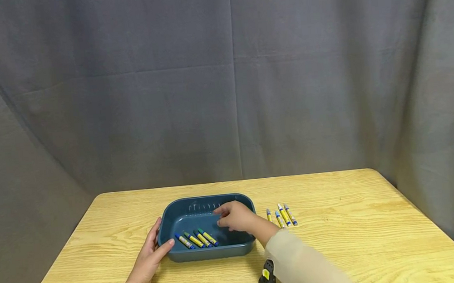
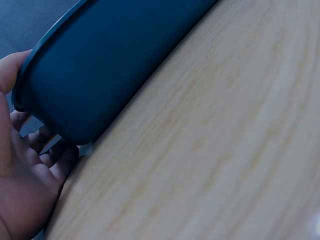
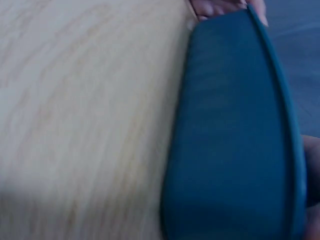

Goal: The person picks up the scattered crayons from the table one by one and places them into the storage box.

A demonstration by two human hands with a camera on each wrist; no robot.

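Observation:
A dark blue plastic basin (image 1: 213, 252) sits on the table, with several crayons (image 1: 196, 240) in yellow and blue wrappers lying side by side near its front left. My left hand (image 1: 149, 257) grips the basin's left side, thumb over the rim and fingers along the outer wall. In the left wrist view, that hand (image 2: 27, 175) has its fingers against the basin's end. My right hand (image 1: 237, 216) hovers over the basin's right half, index finger and thumb apart, pointing left; nothing shows between them. In the right wrist view, only part of it appears beyond the rim.
To the right of the basin, several more crayons (image 1: 285, 215) with pale tips lie on the wooden table (image 1: 343, 239). A grey curtain (image 1: 222, 92) hangs behind and at both sides. A black wrist device (image 1: 267, 277) is at the right sleeve.

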